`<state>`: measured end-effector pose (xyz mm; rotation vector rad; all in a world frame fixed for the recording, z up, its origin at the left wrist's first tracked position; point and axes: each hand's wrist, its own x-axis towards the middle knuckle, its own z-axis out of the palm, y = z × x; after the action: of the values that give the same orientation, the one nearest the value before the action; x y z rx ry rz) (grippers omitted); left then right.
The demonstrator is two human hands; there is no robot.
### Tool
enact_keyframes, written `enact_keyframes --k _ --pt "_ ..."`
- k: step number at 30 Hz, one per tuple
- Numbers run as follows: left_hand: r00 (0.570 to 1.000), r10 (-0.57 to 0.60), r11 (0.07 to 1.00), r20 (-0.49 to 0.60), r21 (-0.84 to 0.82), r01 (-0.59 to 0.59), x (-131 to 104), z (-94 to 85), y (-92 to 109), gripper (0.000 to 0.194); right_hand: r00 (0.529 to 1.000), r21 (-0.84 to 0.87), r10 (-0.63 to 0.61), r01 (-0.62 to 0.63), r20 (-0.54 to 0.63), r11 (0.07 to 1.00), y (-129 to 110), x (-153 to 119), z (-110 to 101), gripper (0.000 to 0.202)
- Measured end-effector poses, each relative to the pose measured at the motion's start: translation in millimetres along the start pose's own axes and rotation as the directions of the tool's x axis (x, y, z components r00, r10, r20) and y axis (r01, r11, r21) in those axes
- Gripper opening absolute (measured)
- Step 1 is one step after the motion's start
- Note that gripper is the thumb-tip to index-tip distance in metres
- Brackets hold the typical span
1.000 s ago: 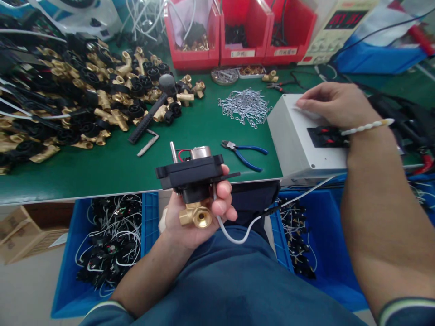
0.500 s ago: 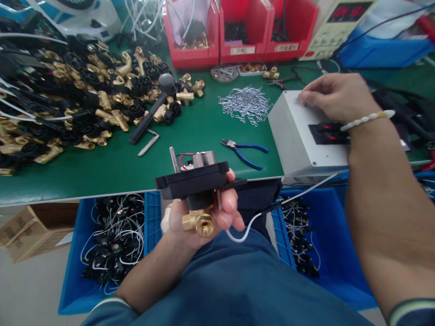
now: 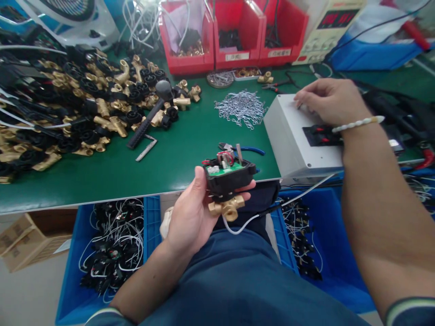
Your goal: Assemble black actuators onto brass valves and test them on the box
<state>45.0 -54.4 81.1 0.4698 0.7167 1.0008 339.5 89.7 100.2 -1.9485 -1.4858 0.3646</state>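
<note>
Brass valve (image 3: pixel 228 185): left hand (image 3: pixel 192 215) cupping it near bench (image 3: pixel 102 183) front edge, presumably for viewing; right hand (image 3: pixel 335 102) half-curling atop box (image 3: pixel 295 146), hold unclear.

A green bench (image 3: pixel 183 136) carries fittings (image 3: pixel 102 107) and clips (image 3: pixel 242 108).

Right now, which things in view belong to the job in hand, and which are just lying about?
Apparently in use:
- black unit with brass fitting, in the left hand
- white cable beneath it
- grey box, under the right hand

Seemingly lying about:
- hammer
- blue-handled pliers
- cardboard box
</note>
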Motion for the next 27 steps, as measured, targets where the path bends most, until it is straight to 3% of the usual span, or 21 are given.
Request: enact_keyframes --k 3,10,17,27 --pt "0.995 0.099 0.993 -0.032 0.070 -0.097 -1 -1.8 -5 0.036 1.000 0.031 0.013 -0.013 0.013 0.999 0 0 -1 0.018" --pt "0.944 0.327 0.917 -0.048 0.259 -0.305 -8 -4.4 -6 0.061 0.999 0.057 0.014 -0.016 0.044 0.998 0 0 -2 0.021" --pt "0.948 0.317 0.895 -0.032 0.340 -0.288 -13 -2.7 -1 0.059 0.999 0.050 -0.013 0.011 0.045 0.999 0 -1 -1 0.022" --pt "0.937 0.349 0.896 -0.026 0.303 -0.325 -11 4.1 -4 0.057 0.999 0.024 0.001 -0.002 0.038 1.000 -1 -1 -1 0.019"
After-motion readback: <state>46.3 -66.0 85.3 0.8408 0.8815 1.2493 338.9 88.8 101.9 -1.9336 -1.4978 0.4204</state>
